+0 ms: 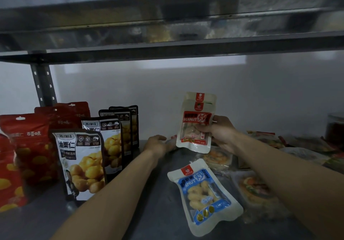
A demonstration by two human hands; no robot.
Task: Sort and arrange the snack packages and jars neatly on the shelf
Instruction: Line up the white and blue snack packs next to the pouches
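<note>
Red peanut packets (195,126), two of them laid one over the other, are held upright above the back of the shelf (149,211) by the right hand (221,133). Its fingers (204,128) pinch the lower right edge, so the labels face the person and can be read and matched.

The left hand (158,143) reaches to a small packet (174,137) lying behind, probably one more of the same kind. Its fingers are partly hidden, so I cannot tell if they grip.

A blue peanut packet (202,193) lies flat in front, apart from the others, I think because its sort is different. At left, the black-and-white chestnut bags (83,165) and red chestnut bags (31,146) stand in rows by kind. At right, clear trays (256,189) and a jar (335,126) look unsorted.
</note>
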